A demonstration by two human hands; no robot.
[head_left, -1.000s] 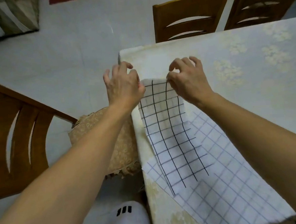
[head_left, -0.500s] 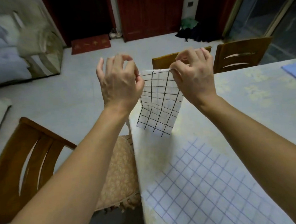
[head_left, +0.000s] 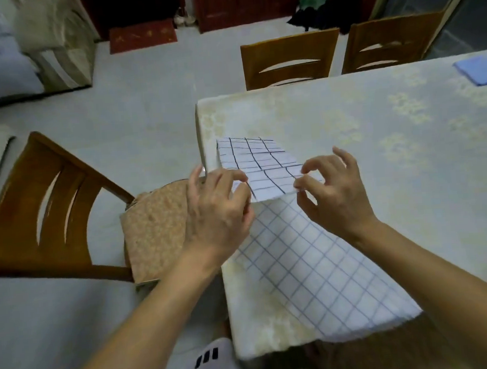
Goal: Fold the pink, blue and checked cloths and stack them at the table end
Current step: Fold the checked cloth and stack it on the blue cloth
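1. the checked cloth (head_left: 259, 166), white with dark grid lines, lies near the left corner of the tabletop (head_left: 362, 124), its far part flat on the surface and its near edge lifted.
2. the left hand (head_left: 220, 214) pinches the near left corner of that cloth between thumb and forefinger, the other fingers curled loosely behind.
3. the right hand (head_left: 334, 195) pinches the near right corner the same way, thumb and forefinger closed on the edge, the remaining fingers spread and raised.
4. the near edge hangs between the two hands just above a larger sheet with a paler blue grid (head_left: 314, 265), which lies flat and runs toward the near edge of the tabletop, where it droops over slightly.
5. the blue cloth (head_left: 480, 68) sits at the far right of the tabletop, well apart from the hands; it looks folded, and the frame edge cuts it off.
6. i can't make out a pink cloth from here.
7. a wooden chair with a patterned seat cushion (head_left: 156, 230) stands just beside the left side of the tabletop, under the left forearm.
8. two more wooden chairs (head_left: 291, 60) stand at the far side of the tabletop.
9. a red mat (head_left: 142, 35) lies on the pale floor by the dark red doors.
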